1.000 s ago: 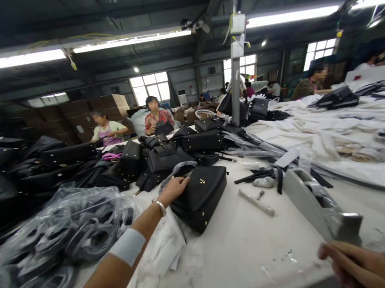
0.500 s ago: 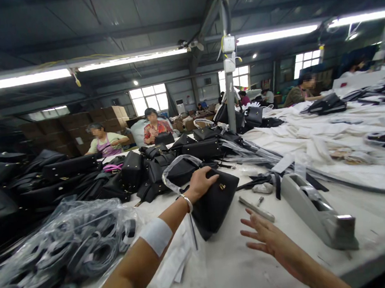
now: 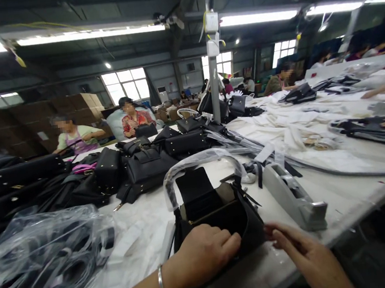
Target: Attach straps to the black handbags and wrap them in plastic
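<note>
A black handbag [image 3: 251,215] stands on the table before me, its flap [image 3: 199,187] raised and its inside showing. Its arched handle [image 3: 199,158] is wrapped in clear plastic. My left hand [image 3: 204,252] is closed on the bag's near edge, the fingers curled over the rim and partly hidden. At the bag's right side, my right hand [image 3: 303,251] has its fingertips closed against the side edge. Whether a small piece sits between those fingertips, I cannot make out.
A grey tape dispenser [image 3: 296,197] stands to the right. Plastic-wrapped strap coils [image 3: 61,267] lie at the left, with piled black handbags [image 3: 150,169] behind. White material [image 3: 280,128] covers the far right. A metal post [image 3: 214,86] rises beyond. Co-workers sit opposite; another person's hands reach in at right.
The handbag has come closer and its flap is now up, showing the inside. My left hand moved from its top to the near rim. My right hand went from spread fingers to the bag's side.
</note>
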`<state>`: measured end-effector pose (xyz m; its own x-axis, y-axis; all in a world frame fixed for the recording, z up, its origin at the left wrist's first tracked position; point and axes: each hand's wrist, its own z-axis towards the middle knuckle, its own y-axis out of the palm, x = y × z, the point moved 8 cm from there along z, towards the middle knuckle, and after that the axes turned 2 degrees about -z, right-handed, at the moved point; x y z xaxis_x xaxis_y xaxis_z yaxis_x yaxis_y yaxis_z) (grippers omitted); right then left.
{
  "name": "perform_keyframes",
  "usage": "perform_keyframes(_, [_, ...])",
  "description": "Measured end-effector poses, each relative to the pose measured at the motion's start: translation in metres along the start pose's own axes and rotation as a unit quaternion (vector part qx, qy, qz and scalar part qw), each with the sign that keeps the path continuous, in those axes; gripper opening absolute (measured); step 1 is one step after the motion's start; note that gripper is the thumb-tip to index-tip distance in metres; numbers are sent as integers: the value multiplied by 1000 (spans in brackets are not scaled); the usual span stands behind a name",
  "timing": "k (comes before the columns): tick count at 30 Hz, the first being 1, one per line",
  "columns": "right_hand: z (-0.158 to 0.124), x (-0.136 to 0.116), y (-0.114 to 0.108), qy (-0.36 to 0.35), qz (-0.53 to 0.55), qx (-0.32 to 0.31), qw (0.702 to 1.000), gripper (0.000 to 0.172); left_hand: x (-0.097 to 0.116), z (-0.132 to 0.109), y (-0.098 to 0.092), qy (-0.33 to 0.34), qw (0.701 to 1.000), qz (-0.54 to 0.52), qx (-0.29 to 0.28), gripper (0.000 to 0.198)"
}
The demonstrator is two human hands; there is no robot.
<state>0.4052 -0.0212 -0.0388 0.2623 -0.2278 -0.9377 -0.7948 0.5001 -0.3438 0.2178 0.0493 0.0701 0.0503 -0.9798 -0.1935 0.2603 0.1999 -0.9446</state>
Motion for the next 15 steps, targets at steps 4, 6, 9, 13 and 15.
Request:
perform_keyframes(4, [2, -54, -27, -79, -95, 86, 989, 62, 22, -1, -8, 32, 998, 1, 46, 10])
perform_keyframes(6, [10, -78, -18, -116, -120, 58, 984, 74, 31, 0, -7, 40, 998, -6, 45, 10])
perform_keyframes(9, [28, -94, -4, -121, -159, 41, 979, 90, 42, -1, -1, 49, 998, -28, 35, 8])
perform_keyframes(13, [48, -97, 8, -94, -206, -10, 974, 62, 50, -6, 2, 45, 996, -68, 27, 9])
perform_keyframes(15, [53, -98, 7, -88, -227, -32, 969, 44, 47, -9, 0, 31, 996, -78, 20, 10])
